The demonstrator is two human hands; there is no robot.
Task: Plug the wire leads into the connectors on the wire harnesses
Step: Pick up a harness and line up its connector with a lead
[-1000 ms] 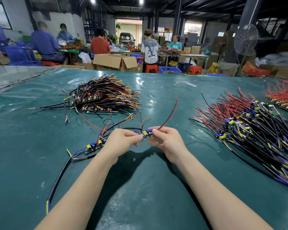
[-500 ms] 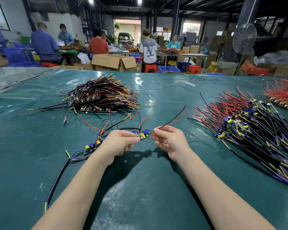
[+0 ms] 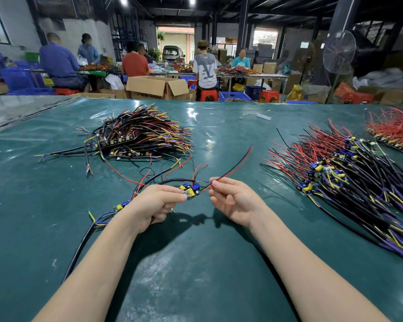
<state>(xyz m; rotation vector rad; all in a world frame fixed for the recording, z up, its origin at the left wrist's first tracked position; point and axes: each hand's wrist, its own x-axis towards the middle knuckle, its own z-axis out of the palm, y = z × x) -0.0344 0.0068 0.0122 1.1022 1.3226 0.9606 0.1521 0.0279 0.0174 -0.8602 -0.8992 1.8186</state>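
Pinching the small board [image 3: 191,192] at its left end, the left hand [image 3: 154,203] has thumb and fingers curled round it, just above the green mat [image 3: 196,263]. Just right of the board, the right hand [image 3: 233,201] pinches the red-black lead pair [image 3: 233,168] between thumb and forefinger. The lead's tip reaches the board's right edge; can't tell if it is seated. The free end runs up and right, away from the board. Black-yellow harness pile [image 3: 137,138] lies beyond-left of the board, red-black harness pile [image 3: 335,168] well to its right. Far beyond the board: cardboard box [image 3: 156,87], standing fan [image 3: 339,52], seated people at tables.
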